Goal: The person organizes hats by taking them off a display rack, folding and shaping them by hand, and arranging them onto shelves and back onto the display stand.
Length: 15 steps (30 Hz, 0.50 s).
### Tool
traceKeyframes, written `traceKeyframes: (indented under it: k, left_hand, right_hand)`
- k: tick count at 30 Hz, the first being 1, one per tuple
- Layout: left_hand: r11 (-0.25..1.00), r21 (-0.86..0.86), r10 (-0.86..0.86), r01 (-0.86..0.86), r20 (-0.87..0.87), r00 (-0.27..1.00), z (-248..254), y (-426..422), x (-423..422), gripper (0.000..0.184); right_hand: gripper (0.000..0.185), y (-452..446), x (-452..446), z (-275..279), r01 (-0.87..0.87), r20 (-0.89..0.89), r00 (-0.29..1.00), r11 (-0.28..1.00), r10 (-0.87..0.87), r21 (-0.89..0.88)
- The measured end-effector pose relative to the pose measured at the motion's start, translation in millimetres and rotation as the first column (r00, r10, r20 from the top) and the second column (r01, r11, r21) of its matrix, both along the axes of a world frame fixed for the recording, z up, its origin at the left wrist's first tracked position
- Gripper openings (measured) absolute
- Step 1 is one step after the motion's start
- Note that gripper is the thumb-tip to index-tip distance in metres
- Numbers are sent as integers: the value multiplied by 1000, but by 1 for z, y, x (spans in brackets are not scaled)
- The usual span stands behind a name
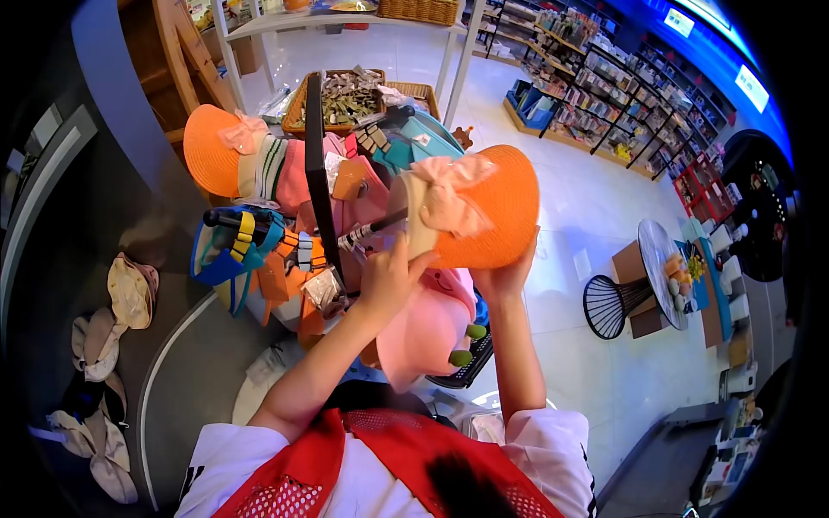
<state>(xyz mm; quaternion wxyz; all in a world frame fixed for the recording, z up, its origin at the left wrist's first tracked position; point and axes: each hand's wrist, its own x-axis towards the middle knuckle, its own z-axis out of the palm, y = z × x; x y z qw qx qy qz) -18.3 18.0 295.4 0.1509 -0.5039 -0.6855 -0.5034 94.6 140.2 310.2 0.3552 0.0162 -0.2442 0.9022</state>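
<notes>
An orange straw sun hat (501, 198) with a cream crown and a peach bow is held up at the right side of a black display rack (317, 173). My left hand (390, 274) is closed at the lower edge of its crown, close to a rack prong (373, 229). My right hand (509, 274) grips the brim from below, its fingers mostly hidden behind the hat. Just under my hands hangs a pink hat (423, 332) with green pompoms. Another orange hat (211, 151) with a bow sits on the rack's far left.
Blue and yellow visors (229, 259) hang on the rack's left prong. Behind it stand a wicker basket (298, 108) of small packets and a white shelf (345, 19). Several hats (129, 293) hang at the left. To the right are a round table (661, 276) and bookshelves (596, 95).
</notes>
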Motion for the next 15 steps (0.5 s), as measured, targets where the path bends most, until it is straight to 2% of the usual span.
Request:
traceKeyframes:
  k: [1, 2, 3, 5, 8, 9, 10, 12, 14, 15]
  left_hand:
    - [999, -5, 32, -32, 23, 999, -6, 2, -3, 32]
    - [996, -18, 84, -84, -42, 996, -10, -2, -5, 34]
    - [996, -25, 83, -86, -86, 993, -10, -6, -6, 34]
    - [995, -48, 83, -92, -164, 983, -10, -15, -5, 35]
    - [990, -130, -53, 48, -37, 998, -18, -16, -16, 32]
    - [985, -156, -78, 78, 3, 997, -21, -16, -20, 31]
    - [960, -261, -97, 100, 22, 995, -22, -21, -23, 26]
    - [969, -229, -134, 96, -155, 979, -36, -24, -31, 25]
    - [969, -227, -165, 97, -303, 938, -27, -29, -29, 26]
    - [975, -204, -154, 90, -325, 933, -18, -29, -25, 25]
  right_hand:
    - [65, -1, -2, -2, -12, -19, 1000, 999, 12, -38]
    - [69, -2, -8, -7, 43, -27, 999, 998, -42, 44]
    - [61, -3, -13, -15, 54, -27, 998, 998, -53, 30]
    - [49, -4, -27, -32, 220, 188, 948, 955, -257, 197]
    - [47, -1, -31, -43, 208, 192, 947, 945, -259, 252]
    - [47, 1, -33, -50, 216, 192, 947, 951, -259, 220]
    - [47, 1, -34, -56, 224, 191, 947, 956, -260, 188]
    - [48, 0, -31, -64, 245, 206, 939, 956, -276, 164]
    - [43, 1, -27, -57, 156, 113, 982, 988, -153, -20]
    - [40, 1, -25, -52, 103, 60, 994, 989, -97, -110]
